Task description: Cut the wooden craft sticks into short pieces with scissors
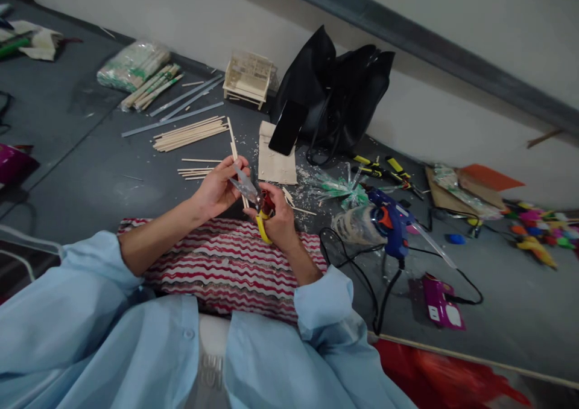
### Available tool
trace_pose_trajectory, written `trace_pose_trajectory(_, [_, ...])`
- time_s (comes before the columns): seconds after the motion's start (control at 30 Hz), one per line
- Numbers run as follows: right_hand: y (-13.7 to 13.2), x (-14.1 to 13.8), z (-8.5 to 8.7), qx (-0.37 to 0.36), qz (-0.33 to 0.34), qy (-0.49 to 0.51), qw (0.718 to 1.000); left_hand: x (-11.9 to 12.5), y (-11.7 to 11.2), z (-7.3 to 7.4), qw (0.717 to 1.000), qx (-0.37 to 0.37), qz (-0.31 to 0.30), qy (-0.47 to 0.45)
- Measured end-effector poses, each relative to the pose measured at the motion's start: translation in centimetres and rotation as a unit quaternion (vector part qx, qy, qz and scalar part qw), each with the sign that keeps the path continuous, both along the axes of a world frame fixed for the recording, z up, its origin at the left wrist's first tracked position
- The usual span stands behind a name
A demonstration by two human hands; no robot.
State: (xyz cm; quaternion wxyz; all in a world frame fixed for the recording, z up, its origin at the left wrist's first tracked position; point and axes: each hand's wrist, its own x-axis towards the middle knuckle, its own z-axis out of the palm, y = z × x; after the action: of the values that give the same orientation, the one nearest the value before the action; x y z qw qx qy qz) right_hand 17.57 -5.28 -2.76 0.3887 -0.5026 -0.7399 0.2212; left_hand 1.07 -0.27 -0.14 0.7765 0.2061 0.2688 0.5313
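Note:
My left hand pinches a thin wooden stick that runs up and away from me over the grey floor. My right hand is closed round cutters with yellow and red handles, and their metal jaws meet the stick just beside my left fingers. Both hands hover above a red and white wavy-striped mat in front of my lap. Light blue sleeves cover my forearms.
Loose sticks and a small stick-built model lie beyond my hands. A black bag with a phone leaning on it stands by the wall. A blue glue gun, cables, pliers and a purple box are at right.

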Motion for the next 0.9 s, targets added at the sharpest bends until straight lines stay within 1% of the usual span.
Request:
trace_pose_trajectory(0.27, [0.12, 0.14, 0.05, -0.008, 0.002, -0.002, 1.0, -0.29, 0.2, -0.03, 1.0, 0.021, -0.006, 0.01])
trace_pose_trajectory(0.47, [0.14, 0.11, 0.01, -0.012, 0.001, -0.007, 1.0, -0.22, 0.17, -0.26, 1.0, 0.009, -0.001, 0.02])
trace_pose_trajectory(0.7, [0.11, 0.03, -0.01, -0.005, 0.008, -0.018, 1.0, 0.16, -0.18, 0.17, 0.999, 0.03, -0.012, -0.001])
trace_pose_trajectory(0.9, [0.18, 0.09, 0.06, -0.004, 0.013, -0.018, 1.0, 0.08, -0.21, 0.49, 0.999, 0.025, -0.01, 0.033])
